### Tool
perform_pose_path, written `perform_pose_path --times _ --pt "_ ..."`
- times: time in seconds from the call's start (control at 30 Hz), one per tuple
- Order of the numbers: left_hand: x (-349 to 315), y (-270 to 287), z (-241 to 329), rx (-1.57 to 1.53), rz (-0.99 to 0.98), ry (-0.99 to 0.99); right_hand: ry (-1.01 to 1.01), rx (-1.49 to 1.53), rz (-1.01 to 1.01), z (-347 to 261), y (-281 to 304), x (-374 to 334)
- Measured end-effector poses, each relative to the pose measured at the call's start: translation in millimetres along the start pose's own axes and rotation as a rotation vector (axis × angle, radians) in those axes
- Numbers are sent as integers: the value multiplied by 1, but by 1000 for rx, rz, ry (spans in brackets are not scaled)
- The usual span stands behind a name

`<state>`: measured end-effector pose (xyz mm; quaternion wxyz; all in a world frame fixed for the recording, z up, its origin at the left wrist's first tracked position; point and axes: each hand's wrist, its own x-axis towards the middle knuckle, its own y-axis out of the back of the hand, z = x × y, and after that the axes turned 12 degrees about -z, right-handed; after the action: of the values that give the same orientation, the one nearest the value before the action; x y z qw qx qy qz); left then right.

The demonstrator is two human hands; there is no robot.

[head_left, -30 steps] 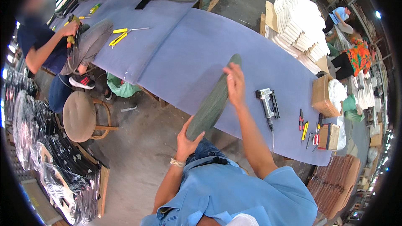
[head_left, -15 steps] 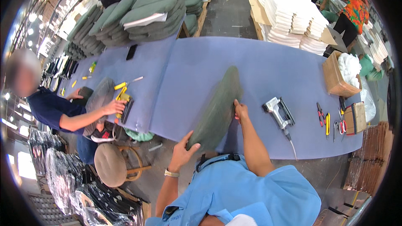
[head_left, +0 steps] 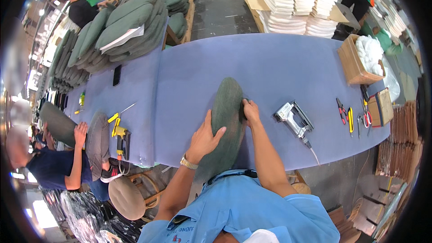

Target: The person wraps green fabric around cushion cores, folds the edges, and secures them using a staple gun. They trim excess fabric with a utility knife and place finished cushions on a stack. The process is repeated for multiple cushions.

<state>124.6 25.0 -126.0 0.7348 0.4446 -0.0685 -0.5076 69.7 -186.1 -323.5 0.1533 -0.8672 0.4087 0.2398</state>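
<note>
- A co-worker (head_left: 58,164) at the far left holds a dark cushion (head_left: 58,123).
- On the table (head_left: 279,72), a phone (head_left: 117,75) lies below the stacked green cushions (head_left: 130,24); a yellow-and-black power tool (head_left: 121,141) is near the front edge.
- The left hand (head_left: 204,139) lies against the held cushion's left side, thumb across its face; whether it grips, I cannot tell.
- The held cushion (head_left: 228,130), green and long, slants between the hands, its lower end at the wearer's waist.
- The right hand (head_left: 251,111) is clamped on its right edge.
- A silver staple gun (head_left: 294,121) lies on the table, hose toward the front.
- Pliers (head_left: 342,110), a yellow cutter (head_left: 350,120) and scissors (head_left: 367,116) lie near a carton (head_left: 347,65) of white stuffing (head_left: 370,53).
</note>
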Motion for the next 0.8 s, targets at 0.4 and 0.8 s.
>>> perform_pose_path --times 0.4,0.8 --pt "154 37 -24 -125 -124 120 -109 -341 350 -31 -59 -14" --pt "-67 -5 -82 -218 -9 333 -7 -532 433 -14 -53 1"
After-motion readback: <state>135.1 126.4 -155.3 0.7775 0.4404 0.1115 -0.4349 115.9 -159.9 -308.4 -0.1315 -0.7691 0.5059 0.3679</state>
